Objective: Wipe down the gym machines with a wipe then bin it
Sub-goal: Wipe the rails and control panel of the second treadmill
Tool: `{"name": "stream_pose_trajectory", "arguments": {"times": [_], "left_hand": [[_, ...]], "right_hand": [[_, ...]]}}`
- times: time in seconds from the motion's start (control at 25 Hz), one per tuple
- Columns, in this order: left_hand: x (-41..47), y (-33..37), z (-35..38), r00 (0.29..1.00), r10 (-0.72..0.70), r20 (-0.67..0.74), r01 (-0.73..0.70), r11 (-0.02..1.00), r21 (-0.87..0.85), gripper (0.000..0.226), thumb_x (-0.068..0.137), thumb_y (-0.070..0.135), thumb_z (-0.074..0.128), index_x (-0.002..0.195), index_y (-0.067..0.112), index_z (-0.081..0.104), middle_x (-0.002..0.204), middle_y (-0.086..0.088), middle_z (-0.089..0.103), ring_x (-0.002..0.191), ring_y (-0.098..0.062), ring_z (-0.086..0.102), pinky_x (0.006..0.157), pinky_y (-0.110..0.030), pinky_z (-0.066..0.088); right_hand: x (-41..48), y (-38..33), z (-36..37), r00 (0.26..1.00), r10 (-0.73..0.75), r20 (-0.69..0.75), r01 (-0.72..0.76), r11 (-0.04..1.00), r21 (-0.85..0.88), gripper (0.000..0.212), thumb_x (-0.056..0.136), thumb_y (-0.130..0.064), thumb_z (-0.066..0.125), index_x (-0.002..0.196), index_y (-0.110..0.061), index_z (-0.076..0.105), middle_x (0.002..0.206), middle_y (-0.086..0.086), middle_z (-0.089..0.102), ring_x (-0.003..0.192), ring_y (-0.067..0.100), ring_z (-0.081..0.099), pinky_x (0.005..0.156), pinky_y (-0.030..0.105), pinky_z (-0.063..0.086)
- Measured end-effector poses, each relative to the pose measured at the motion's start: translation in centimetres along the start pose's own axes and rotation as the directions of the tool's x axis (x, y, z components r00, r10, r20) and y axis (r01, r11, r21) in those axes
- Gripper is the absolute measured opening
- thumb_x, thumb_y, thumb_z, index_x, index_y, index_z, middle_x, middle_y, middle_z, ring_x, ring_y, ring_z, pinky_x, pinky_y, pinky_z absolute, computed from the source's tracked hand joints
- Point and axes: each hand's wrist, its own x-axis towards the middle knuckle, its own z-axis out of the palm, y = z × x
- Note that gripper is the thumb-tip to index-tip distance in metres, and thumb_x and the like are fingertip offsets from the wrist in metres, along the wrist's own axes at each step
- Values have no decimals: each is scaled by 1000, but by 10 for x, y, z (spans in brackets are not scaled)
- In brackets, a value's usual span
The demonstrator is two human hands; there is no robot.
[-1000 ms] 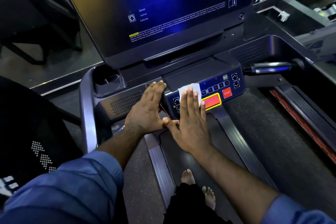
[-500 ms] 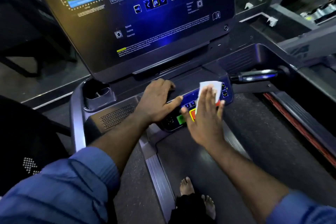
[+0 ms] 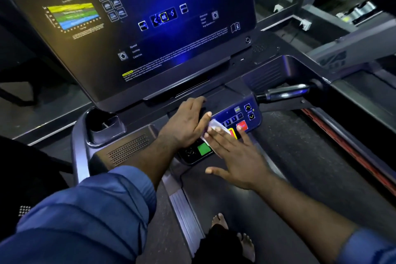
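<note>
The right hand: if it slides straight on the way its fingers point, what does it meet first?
Probably the thumb of the left hand, just beyond the wipe that the right hand presses on the treadmill control panel. Depth is unclear.

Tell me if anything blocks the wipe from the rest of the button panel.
The left hand rests on the upper left of the button panel, beside the wipe, blocking a sweep that way. The right hand presses the wipe flat; toward the red button and arrow buttons nothing visible intervenes.
</note>
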Motion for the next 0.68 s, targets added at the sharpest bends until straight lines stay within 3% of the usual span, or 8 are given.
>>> {"name": "stream_pose_trajectory", "arguments": {"times": [0.12,0.16,0.36,0.56,0.68], "left_hand": [[1,-2,2,999,-3,49,0,998,63,71,101,64,46,152,17,32,142,-5,44,130,-21,43,113,-45,42],[1,-2,3,998,-19,67,12,995,102,82,94,72,51,153,18,30,143,-4,43,131,-21,42,112,-45,44],[4,1,4,994,-10,113,-10,984,176,121,66,88,71,154,18,28,145,-2,39,131,-22,41,115,-43,42],[6,2,5,986,-18,166,-20,973,230,131,59,91,73,155,17,25,149,-2,35,135,-23,38,116,-46,42],[8,3,3,978,-48,203,1,974,227,134,56,92,74,155,18,22,151,-1,32,137,-21,36,116,-48,43]], "right_hand": [[27,33,-12,935,351,-39,-347,933,92,101,93,-86,12,166,-18,-4,174,-1,-8,160,12,-6,128,57,-1],[31,36,-13,915,402,-16,-397,908,133,103,92,-86,11,165,-16,-8,173,0,-12,159,13,-10,128,54,-5],[-30,30,15,970,232,75,-237,970,58,106,93,-86,24,165,-16,-10,173,1,-18,160,17,-12,127,62,7],[16,36,-2,968,250,10,-250,967,53,105,94,-85,26,165,-15,-10,172,0,-18,159,17,-13,128,56,-3],[-1,35,4,973,230,16,-230,971,58,104,94,-84,24,165,-16,-10,173,-1,-18,160,17,-12,127,57,-2]]}}
